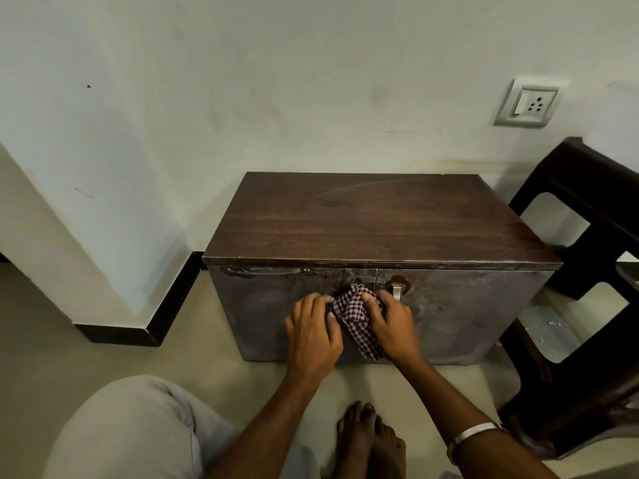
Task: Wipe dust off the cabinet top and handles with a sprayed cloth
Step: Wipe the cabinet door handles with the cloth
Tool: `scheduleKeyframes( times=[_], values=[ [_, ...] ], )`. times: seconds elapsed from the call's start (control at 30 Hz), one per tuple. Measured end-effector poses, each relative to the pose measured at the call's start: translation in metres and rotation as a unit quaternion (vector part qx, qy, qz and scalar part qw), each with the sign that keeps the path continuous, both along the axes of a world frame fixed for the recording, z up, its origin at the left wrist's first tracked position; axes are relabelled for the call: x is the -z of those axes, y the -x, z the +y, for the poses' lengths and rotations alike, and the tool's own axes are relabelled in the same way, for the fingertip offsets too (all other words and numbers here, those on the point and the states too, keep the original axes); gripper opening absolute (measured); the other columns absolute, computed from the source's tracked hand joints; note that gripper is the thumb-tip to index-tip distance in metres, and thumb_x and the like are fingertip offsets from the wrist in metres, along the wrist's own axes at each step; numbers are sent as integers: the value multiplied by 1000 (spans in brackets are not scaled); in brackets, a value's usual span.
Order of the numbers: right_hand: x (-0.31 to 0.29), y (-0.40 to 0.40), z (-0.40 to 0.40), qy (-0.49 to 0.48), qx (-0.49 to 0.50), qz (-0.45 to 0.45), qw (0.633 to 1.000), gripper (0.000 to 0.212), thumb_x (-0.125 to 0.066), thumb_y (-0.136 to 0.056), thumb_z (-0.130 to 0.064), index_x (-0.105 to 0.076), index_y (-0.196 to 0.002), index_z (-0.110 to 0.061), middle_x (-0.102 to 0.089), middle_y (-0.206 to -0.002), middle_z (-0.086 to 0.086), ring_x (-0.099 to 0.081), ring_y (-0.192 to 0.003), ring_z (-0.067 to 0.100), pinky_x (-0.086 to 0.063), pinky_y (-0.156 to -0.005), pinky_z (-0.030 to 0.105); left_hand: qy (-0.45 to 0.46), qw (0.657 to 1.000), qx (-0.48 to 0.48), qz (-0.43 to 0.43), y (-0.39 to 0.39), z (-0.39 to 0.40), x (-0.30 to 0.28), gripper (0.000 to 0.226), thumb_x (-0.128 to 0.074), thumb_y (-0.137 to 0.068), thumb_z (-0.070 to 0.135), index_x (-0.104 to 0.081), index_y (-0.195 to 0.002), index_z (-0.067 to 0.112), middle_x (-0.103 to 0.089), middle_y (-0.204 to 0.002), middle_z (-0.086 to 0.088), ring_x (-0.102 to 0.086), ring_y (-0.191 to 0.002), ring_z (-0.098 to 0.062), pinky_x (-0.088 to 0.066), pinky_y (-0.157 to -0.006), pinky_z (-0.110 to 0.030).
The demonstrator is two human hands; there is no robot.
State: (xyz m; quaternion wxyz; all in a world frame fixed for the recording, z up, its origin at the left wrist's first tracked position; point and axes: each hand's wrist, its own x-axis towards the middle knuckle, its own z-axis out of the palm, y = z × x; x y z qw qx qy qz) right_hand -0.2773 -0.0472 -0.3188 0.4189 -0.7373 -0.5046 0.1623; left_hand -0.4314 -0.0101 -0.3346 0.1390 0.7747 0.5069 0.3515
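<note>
While the pale wall (311,81) fills everything beyond both hands, the bare floor (69,333) spreads wide and open to the left of the left hand (313,335). Directly above the hands, the dark wooden cabinet (456,312) shows its top (373,219), whose front edge overhangs the two doors. Right of the right hand (392,323), a dark stool (584,305) stands close beside the cabinet's side, leaving little room there. Between the hands hangs the checked cloth (358,321), bunched over the left door's handle; the right hand's fingers curl closed around it, thumb on top. Touching the cloth's edge, the left hand lies half-spread against the door. Just beyond the right hand's knuckles, the right handle (397,292) stands uncovered.
</note>
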Motion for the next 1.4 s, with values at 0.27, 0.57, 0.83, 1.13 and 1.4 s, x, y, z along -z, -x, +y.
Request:
scheduleKeyframes(
  times=[0.27, 0.57, 0.83, 1.13, 1.4],
  values=[
    [19, 1, -10, 55, -38, -41, 997, 25, -48, -96, -47, -52, -91, -22, -66, -82, -4, -62, -71, 7, -46, -55, 18, 6, 1000, 0, -5, 0, 0, 3, 37, -35, -86, 31, -59, -112, 21, -57, -116, 2, -50, -111, -19, -38, -92, -41],
    [11, 6, -3, 5, -13, -50, 999, 23, -50, -95, -47, -49, -88, -25, -64, -80, -3, -62, -72, 12, -50, -56, 26, 3, 1000, -7, -9, 0, 2, 4, 36, -36, -85, 30, -58, -112, 22, -56, -114, 3, -50, -108, -18, -38, -89, -40],
    [27, 5, -3, 70, -18, -90, 993, 31, -50, -92, -53, -50, -93, -22, -69, -89, 1, -66, -77, 17, -55, -64, 37, 4, 1000, -7, -12, 0, 2, 4, 37, -35, -86, 31, -58, -112, 21, -55, -115, 3, -48, -106, -17, -33, -84, -34],
    [28, 7, 2, 89, 2, -120, 989, 30, -51, -93, -51, -54, -96, -22, -70, -89, 3, -67, -79, 20, -55, -66, 38, 11, 1000, -7, -16, 0, 2, 5, 36, -35, -86, 31, -58, -112, 21, -55, -114, 3, -50, -105, -17, -36, -83, -35],
    [31, 15, 10, 101, 25, -99, 990, 38, -52, -91, -53, -62, -106, -19, -72, -94, 1, -68, -84, 19, -57, -72, 40, 17, 1000, -1, -12, 1, 2, 4, 38, -33, -86, 32, -57, -114, 21, -54, -116, 3, -49, -108, -17, -37, -88, -38]
  ],
)
